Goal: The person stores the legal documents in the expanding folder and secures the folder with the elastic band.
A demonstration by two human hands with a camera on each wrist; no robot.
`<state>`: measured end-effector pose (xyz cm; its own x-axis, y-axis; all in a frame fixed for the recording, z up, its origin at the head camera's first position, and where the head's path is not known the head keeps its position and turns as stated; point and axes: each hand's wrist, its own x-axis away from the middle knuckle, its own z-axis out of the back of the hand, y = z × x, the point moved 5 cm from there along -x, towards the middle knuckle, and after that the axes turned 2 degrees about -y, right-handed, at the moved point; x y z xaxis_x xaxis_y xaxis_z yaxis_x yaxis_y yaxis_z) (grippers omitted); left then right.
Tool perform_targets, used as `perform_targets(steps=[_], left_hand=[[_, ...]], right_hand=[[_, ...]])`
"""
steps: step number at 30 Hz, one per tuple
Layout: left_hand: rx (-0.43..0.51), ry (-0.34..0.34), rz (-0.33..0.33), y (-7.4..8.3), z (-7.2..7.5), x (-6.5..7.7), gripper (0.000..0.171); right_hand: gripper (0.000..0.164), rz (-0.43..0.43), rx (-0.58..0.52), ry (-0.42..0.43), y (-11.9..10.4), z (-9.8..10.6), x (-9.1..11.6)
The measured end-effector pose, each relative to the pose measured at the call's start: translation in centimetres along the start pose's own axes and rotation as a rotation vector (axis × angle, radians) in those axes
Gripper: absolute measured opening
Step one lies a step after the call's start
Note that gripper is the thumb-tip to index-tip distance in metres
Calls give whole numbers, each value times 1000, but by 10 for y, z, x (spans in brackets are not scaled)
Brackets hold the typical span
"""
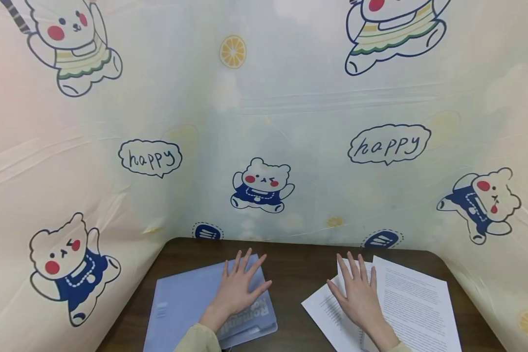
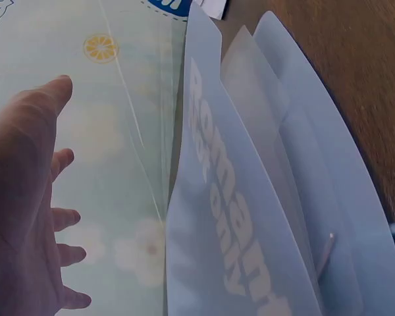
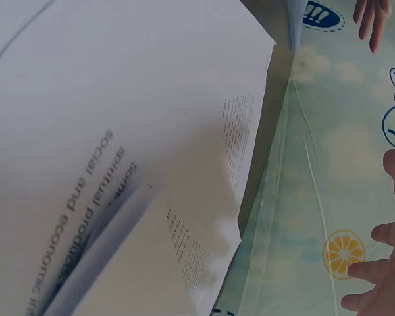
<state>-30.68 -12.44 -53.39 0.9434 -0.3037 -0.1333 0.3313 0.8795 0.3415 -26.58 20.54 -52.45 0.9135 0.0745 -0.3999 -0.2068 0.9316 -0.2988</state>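
Note:
On the left of the table lies a light blue plastic folder point(image 1: 180, 298) with pale lettering on its cover. Over it, my left hand point(image 1: 236, 289) is held with fingers straight and spread, gripping nothing. The left wrist view shows the folder's cover point(image 2: 194, 250) parted from its back, with a clear sheet point(image 2: 253, 92) between. Several printed paper sheets point(image 1: 418, 303) lie overlapping at the right, one turned at an angle. My right hand point(image 1: 359, 293) hovers above them, fingers spread and holding nothing. Small printed text shows on the paper point(image 3: 145, 85) in the right wrist view.
A dark brown wooden table point(image 1: 290, 274) shows between the folder and the sheets. Around its back and sides hangs a pale curtain point(image 1: 264, 122) printed with bears, orange slices and "happy" bubbles.

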Motion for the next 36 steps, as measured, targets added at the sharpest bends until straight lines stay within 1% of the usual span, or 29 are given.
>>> perform_targets(steps=[6,11,14,17,19,21,24,26,28,31,33,36], left_hand=[[0,-7,7,-8,-1,3,79],[-10,-6,7,-22,-2,6,78],[-28,23,-4,-34,-1,7,78],[-58,68,1,-51,4,9,78],[-69,90,21,-63,10,12,78],[-76,109,40,-76,16,15,78],[-104,109,78,-100,23,25,78],[-125,102,97,-114,27,32,79],[-140,89,114,-127,30,38,79],[-144,74,132,-142,33,47,80],[-155,58,147,-150,33,51,80],[-187,50,162,-158,34,55,81]], right_hand=[[78,23,-3,-13,-6,-7,7],[75,33,0,-42,-18,-13,13],[73,46,-10,-64,-27,-16,16],[73,79,-2,-72,-39,-18,20],[74,125,11,-49,-50,-21,25],[76,199,43,-8,-62,-25,32],[80,329,104,44,-83,-34,44],[81,399,136,46,-96,-39,52],[81,432,133,11,-106,-44,58],[80,436,99,-53,-116,-46,64],[79,430,90,-90,-120,-48,66],[77,442,114,-118,-125,-52,68]])
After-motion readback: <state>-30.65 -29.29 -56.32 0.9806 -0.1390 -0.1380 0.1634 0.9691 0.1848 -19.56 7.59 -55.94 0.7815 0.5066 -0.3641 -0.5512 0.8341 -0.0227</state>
